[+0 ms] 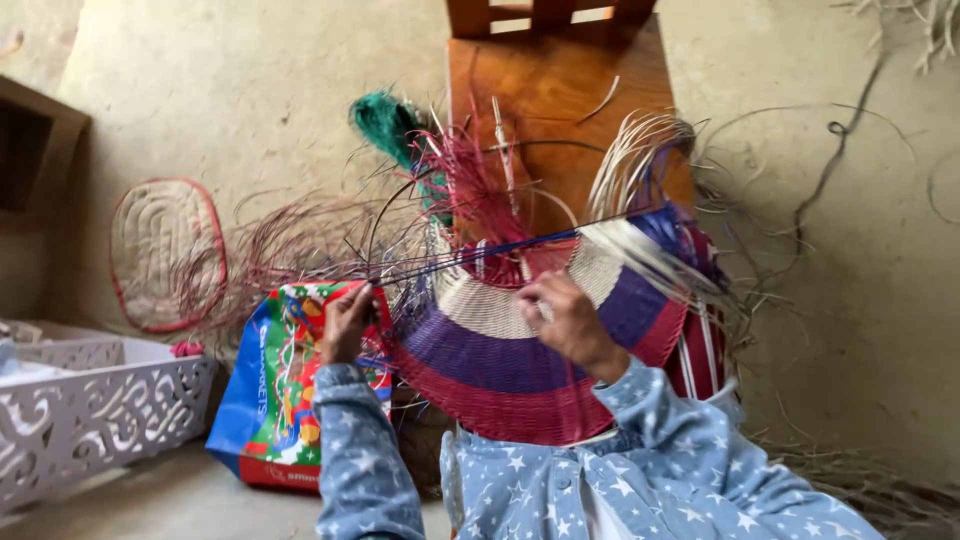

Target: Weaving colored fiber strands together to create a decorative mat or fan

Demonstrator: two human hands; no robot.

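I see the half-woven basket (520,360) at frame centre, rim toward the chest. My left hand (347,322) at centre-left has its grip pinched together on a dark strand (480,255). The strand's long axis runs from that pinch up and right across the weave. My right hand (570,322) is nearer the weave, fingers curled on the white band; grip contents unclear.

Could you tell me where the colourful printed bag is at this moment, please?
In the head view, the colourful printed bag stands on the floor at lower left, between the white lattice basket and the striped woven piece, just below the left hand.
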